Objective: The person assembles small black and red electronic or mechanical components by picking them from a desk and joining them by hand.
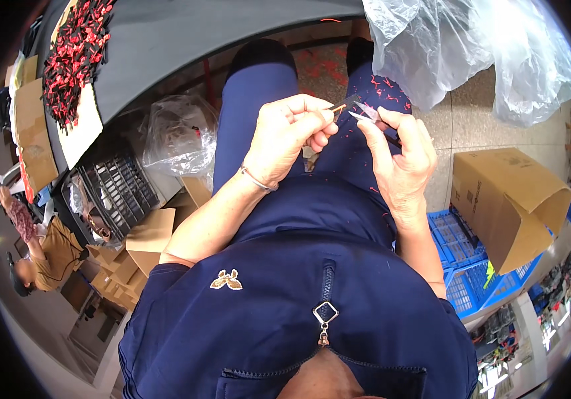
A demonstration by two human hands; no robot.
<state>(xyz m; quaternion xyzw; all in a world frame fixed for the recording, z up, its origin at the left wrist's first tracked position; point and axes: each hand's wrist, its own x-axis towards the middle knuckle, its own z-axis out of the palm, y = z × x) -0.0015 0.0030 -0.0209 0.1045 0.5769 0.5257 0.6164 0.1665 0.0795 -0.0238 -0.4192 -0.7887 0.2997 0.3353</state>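
My left hand pinches a small black strip with an orange line along it, between thumb and fingers. In my right hand is a pair of small thread snips, its two pointed silvery blades apart and directed at the strip's end. Whether the blades touch the strip, I cannot tell. Both hands are over my lap. Red thread scraps lie scattered on my blue trousers around the right knee.
A pile of small black and red pieces sits on cardboard on the dark table. Clear plastic bags hang at the table's right. A cardboard box rests on blue crates. Another person is at far left.
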